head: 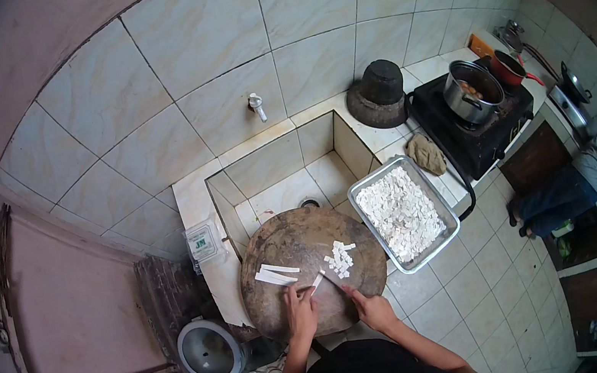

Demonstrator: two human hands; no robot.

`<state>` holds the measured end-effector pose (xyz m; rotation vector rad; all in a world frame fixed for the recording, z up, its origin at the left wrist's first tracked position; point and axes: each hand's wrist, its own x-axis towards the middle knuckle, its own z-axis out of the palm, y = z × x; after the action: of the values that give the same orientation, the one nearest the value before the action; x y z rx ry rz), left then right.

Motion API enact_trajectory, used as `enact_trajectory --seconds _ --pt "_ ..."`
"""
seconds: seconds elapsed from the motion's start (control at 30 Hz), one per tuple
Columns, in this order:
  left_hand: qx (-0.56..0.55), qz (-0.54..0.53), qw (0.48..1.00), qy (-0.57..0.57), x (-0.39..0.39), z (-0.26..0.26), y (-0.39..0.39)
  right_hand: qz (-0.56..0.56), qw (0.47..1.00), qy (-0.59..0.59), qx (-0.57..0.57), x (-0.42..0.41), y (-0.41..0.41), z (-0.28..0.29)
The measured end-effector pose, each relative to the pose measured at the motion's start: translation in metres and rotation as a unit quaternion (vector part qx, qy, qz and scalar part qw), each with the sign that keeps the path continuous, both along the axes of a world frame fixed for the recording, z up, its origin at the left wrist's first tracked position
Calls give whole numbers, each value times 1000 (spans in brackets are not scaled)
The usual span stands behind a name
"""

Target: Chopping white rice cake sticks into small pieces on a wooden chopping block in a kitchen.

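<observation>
A round wooden board (pixel 277 236) lies in front of me, over the front of the sink. My left hand (pixel 302 314) steadies a short white strip (pixel 318 282) on it with the fingertips. In my right hand (pixel 373 309) is a knife (pixel 333 279), its blade tip against the far end of that strip. Several longer white strips (pixel 276 275) lie flat beyond my left fingers. Just past the knife is a loose heap of small white cut pieces (pixel 340 259). What the strips are made of is too small to tell.
A metal tray (pixel 354 199) full of white pieces adjoins the board's right side. Behind the board is a tiled sink (pixel 269 182). A pot (pixel 462 98) stands on a black stove (pixel 442 124), a plastic packet (pixel 205 242) at left. Another person (pixel 591 171) stands far right.
</observation>
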<state>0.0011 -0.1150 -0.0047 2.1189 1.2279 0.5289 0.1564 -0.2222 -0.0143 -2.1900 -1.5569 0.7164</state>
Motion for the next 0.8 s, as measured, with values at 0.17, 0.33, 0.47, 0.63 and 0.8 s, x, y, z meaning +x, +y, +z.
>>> enact_trajectory --seconds 0.17,0.33,0.47,0.63,0.8 --pt "64 -27 987 142 12 7 -7 19 1000 -4 -5 4 4 4" --pt "83 -71 983 149 32 -24 -24 33 999 -13 9 9 12 11" --pt "88 -70 978 173 35 -26 -31 47 998 -37 15 14 13 9" --pt "73 -74 986 133 33 -29 -33 57 997 -50 35 16 12 -3" --pt "53 -64 987 139 31 -21 -38 65 995 -33 70 17 17 -3"
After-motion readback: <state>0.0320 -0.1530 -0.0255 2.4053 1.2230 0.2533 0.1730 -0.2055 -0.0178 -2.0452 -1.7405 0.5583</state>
